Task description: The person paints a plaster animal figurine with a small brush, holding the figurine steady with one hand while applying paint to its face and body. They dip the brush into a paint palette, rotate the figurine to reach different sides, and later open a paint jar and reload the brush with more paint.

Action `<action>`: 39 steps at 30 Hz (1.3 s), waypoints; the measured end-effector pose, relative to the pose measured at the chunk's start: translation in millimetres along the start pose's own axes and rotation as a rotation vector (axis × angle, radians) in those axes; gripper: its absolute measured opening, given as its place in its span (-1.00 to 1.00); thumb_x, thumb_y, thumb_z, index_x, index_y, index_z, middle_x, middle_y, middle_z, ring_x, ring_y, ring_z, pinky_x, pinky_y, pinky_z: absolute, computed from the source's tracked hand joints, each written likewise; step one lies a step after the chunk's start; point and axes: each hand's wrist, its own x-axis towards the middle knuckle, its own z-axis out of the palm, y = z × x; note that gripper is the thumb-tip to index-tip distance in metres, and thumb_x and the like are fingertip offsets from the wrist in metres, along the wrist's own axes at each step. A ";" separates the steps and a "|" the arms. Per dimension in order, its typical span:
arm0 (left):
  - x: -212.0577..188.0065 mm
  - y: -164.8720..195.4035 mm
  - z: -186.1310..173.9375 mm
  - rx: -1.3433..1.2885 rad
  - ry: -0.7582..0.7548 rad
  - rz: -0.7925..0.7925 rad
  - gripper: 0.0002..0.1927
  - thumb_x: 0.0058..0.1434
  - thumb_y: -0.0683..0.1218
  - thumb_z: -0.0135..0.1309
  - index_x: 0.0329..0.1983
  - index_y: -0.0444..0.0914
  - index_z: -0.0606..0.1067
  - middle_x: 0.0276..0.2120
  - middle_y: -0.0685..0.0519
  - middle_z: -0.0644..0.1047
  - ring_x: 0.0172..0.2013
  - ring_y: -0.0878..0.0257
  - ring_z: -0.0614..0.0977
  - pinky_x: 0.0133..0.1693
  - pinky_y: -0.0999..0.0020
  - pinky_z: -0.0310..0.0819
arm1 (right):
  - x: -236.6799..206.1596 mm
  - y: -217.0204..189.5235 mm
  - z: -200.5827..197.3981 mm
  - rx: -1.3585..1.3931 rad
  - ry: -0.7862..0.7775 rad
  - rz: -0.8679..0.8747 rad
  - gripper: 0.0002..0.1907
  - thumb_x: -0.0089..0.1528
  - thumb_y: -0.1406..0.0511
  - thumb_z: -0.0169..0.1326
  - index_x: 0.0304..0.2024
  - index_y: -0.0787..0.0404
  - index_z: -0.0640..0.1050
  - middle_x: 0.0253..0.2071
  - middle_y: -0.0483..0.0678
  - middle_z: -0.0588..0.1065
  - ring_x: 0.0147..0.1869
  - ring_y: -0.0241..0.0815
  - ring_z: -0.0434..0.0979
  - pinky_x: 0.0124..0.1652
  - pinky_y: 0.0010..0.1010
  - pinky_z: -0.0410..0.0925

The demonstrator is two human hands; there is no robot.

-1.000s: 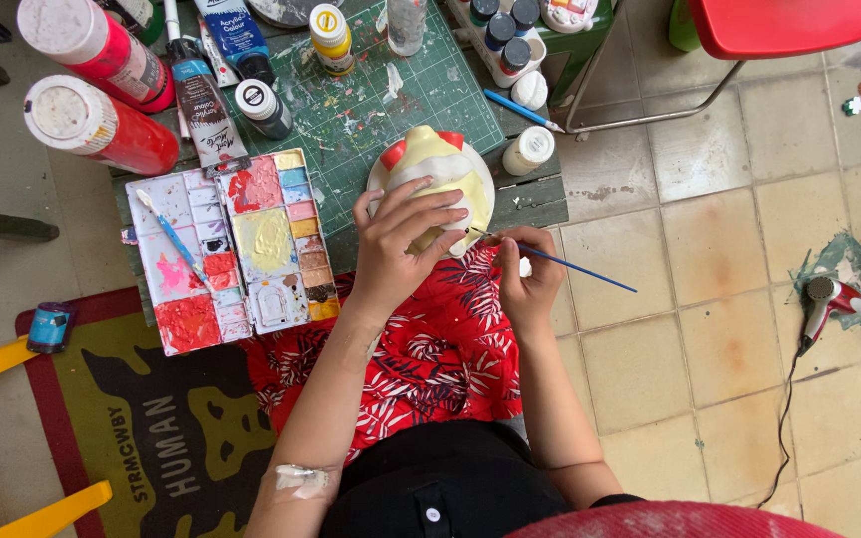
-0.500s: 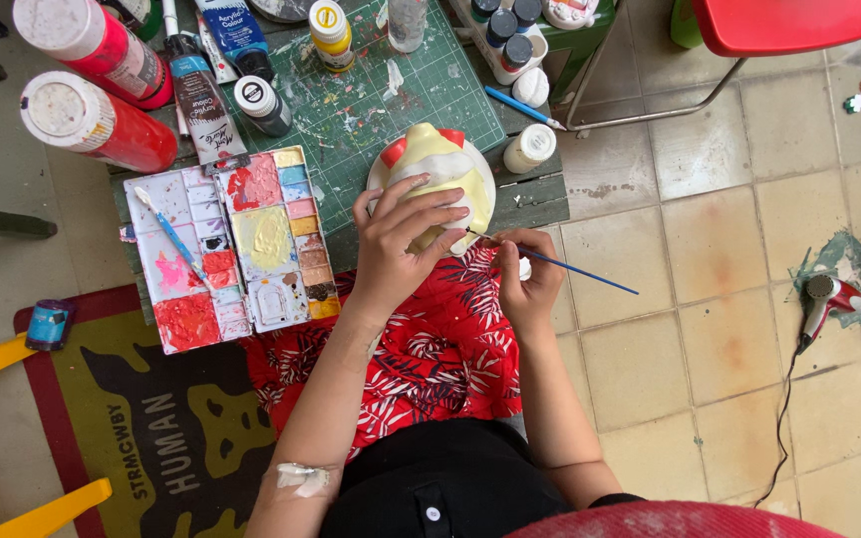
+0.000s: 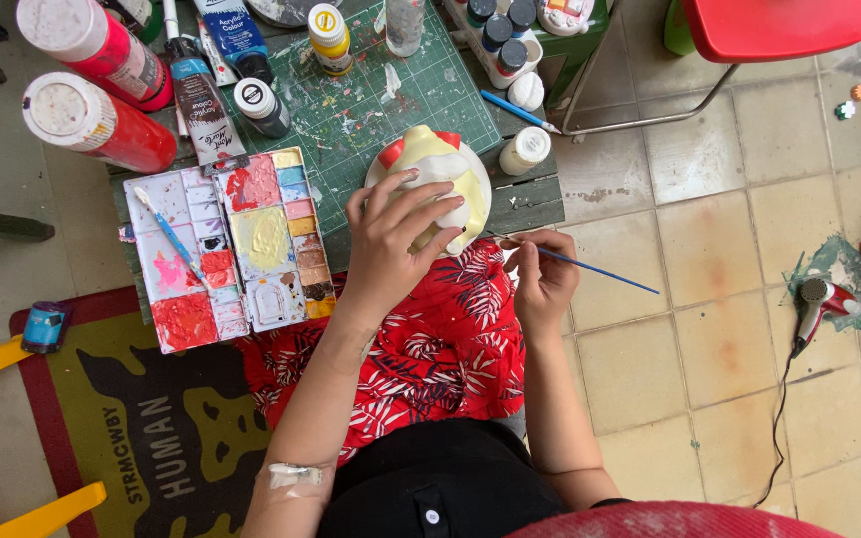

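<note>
Since half a second back almost nothing has shifted, so the painting is mid-stroke on the same spot. Palette sits left on the counter. Left hand, fingers spread, steadies the cream figurine at the counter's front edge. Right hand pinches a thin blue brush; the bristle tip is too small to make out, and the left hand hides most of the figurine's front.
</note>
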 end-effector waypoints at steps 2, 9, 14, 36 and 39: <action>-2.0 -1.4 -1.1 -0.016 -0.003 -0.005 -0.68 0.27 0.09 0.30 0.09 0.06 0.63 0.15 0.33 0.57 0.29 0.17 0.41 0.29 0.09 0.08 | -3.6 0.6 3.6 -0.035 -0.040 -0.007 -0.94 0.44 0.45 -0.01 -0.05 0.34 0.41 -0.17 0.05 0.58 -0.30 -0.32 0.56 -0.25 -0.53 0.44; -8.1 -5.3 5.6 -0.066 0.037 -0.007 -0.68 0.24 0.12 0.30 0.06 0.09 0.64 0.14 0.35 0.59 0.26 0.20 0.44 0.28 0.12 0.06 | -11.7 -3.8 14.4 -0.229 -0.062 -0.126 -0.96 0.41 0.48 0.04 -0.10 0.35 0.44 -0.15 0.06 0.59 -0.31 -0.35 0.54 -0.25 -0.54 0.42; -9.1 -5.6 7.2 -0.092 0.047 -0.027 -0.70 0.24 0.13 0.30 0.04 0.10 0.66 0.12 0.35 0.61 0.25 0.21 0.45 0.29 0.15 0.07 | -8.1 -10.0 18.9 -0.289 -0.057 -0.139 -0.95 0.39 0.49 0.08 -0.11 0.35 0.47 -0.20 0.04 0.62 -0.36 -0.37 0.55 -0.30 -0.55 0.42; -7.6 -6.2 7.8 -0.102 0.053 -0.023 -0.69 0.22 0.13 0.31 0.02 0.10 0.66 0.11 0.35 0.61 0.23 0.22 0.47 0.28 0.18 0.08 | -6.0 -8.5 22.7 -0.317 0.016 -0.184 -0.95 0.37 0.49 0.12 -0.16 0.37 0.50 -0.31 -0.01 0.59 -0.42 -0.36 0.56 -0.37 -0.56 0.41; -7.6 -6.0 7.2 -0.103 0.052 -0.027 -0.69 0.22 0.13 0.31 0.02 0.10 0.66 0.11 0.35 0.61 0.24 0.22 0.47 0.29 0.18 0.07 | -5.1 -9.8 23.9 -0.334 0.012 -0.185 -0.96 0.37 0.49 0.13 -0.16 0.37 0.50 -0.30 0.00 0.60 -0.41 -0.34 0.57 -0.37 -0.56 0.41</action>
